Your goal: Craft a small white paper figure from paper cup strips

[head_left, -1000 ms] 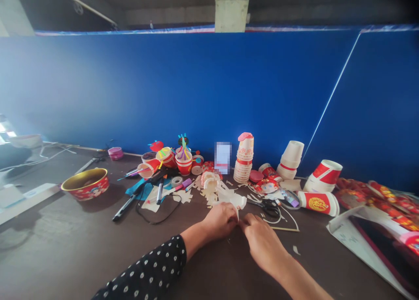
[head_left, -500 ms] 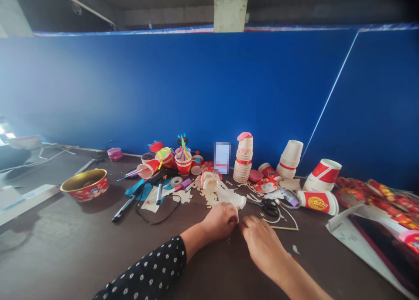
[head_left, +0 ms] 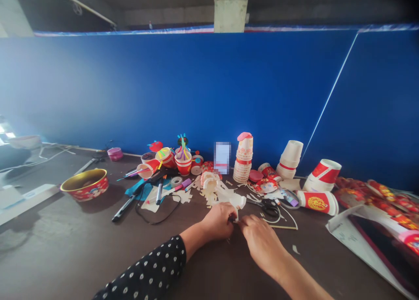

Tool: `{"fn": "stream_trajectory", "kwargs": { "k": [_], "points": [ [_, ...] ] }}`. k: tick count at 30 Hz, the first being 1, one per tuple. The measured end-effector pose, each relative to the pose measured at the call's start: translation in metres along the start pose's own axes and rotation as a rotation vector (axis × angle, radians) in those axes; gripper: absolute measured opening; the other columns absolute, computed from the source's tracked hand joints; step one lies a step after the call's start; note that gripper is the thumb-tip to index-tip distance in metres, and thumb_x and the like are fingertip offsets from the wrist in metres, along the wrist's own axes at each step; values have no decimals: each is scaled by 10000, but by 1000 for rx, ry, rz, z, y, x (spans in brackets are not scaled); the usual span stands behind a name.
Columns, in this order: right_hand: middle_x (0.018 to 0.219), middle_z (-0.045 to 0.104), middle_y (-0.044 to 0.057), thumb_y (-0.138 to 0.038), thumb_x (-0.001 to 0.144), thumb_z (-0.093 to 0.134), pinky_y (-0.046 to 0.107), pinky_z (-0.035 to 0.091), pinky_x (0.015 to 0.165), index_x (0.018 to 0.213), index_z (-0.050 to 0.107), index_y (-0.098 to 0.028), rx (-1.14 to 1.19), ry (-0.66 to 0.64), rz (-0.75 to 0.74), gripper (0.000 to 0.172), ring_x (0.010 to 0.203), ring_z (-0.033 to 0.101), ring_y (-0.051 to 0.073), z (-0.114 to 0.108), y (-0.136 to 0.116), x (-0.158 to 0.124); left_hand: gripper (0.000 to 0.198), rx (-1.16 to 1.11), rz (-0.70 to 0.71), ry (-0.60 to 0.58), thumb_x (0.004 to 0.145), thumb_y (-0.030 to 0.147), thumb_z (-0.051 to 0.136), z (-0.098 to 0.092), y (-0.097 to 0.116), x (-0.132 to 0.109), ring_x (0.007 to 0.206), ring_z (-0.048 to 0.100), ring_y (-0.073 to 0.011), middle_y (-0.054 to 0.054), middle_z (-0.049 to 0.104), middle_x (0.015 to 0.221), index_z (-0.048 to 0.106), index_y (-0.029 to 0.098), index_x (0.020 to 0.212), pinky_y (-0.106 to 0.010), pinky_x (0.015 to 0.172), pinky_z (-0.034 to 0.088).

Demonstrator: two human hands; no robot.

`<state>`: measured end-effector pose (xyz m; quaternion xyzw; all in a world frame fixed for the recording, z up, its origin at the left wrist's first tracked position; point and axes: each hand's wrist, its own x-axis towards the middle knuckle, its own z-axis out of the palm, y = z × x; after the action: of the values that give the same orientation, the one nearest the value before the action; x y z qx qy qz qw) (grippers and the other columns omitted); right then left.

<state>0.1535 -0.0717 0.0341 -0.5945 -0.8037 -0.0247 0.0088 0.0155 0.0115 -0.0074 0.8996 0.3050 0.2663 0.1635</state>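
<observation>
Close together over the middle of the table, my two hands almost meet. My left hand (head_left: 220, 221) is closed, with something small and dark showing at its curled fingers; its kind is too small to tell. The fingers of my right hand (head_left: 262, 236) are pressed together at a small white paper piece (head_left: 237, 213) standing between the hands. Just beyond my knuckles lie cut white paper scraps (head_left: 231, 197) and a torn, opened-out paper cup (head_left: 210, 183). Black-handled scissors (head_left: 271, 207) rest beyond my right hand.
A stack of paper cups (head_left: 242, 164) stands at the back, with more cups (head_left: 290, 159) to the right. Left are a red-and-gold bowl (head_left: 94, 191), a utility knife (head_left: 126, 205) and a marker (head_left: 159, 193). A tablet (head_left: 386, 247) lies at right, a blue partition (head_left: 163, 86) behind.
My left fingers have shifted slightly, and the dark thing at them now shows more. The right hand stays almost in place.
</observation>
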Motion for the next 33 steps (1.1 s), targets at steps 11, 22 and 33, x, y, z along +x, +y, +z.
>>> {"fn": "stream_trajectory", "kwargs": {
  "k": [11, 22, 33],
  "points": [
    [1031, 646, 102, -27, 851, 339, 293, 382, 833, 1045, 647, -140, -35, 17, 0, 381, 995, 550, 209, 3, 0, 3, 247, -14, -67, 32, 560, 5, 452, 0, 2, 1, 691, 575, -158, -43, 633, 722, 604, 143, 698, -230, 639, 449],
    [1078, 636, 110, -27, 847, 334, 322, 363, 859, 1095, 629, -130, -41, 19, 15, 398, 1029, 528, 223, 0, 0, 5, 119, 20, 8, 43, 628, 33, 518, -1, 1, 1, 663, 548, -149, -34, 599, 679, 560, 143, 642, -222, 619, 423],
    [1080, 629, 115, -42, 861, 321, 340, 355, 843, 1079, 639, -130, -64, 20, 25, 396, 995, 525, 230, 6, 0, 10, 85, -6, 12, -3, 730, 81, 587, 4, -6, 3, 730, 573, -148, -29, 630, 723, 626, 135, 677, -220, 686, 434]
  ]
}}
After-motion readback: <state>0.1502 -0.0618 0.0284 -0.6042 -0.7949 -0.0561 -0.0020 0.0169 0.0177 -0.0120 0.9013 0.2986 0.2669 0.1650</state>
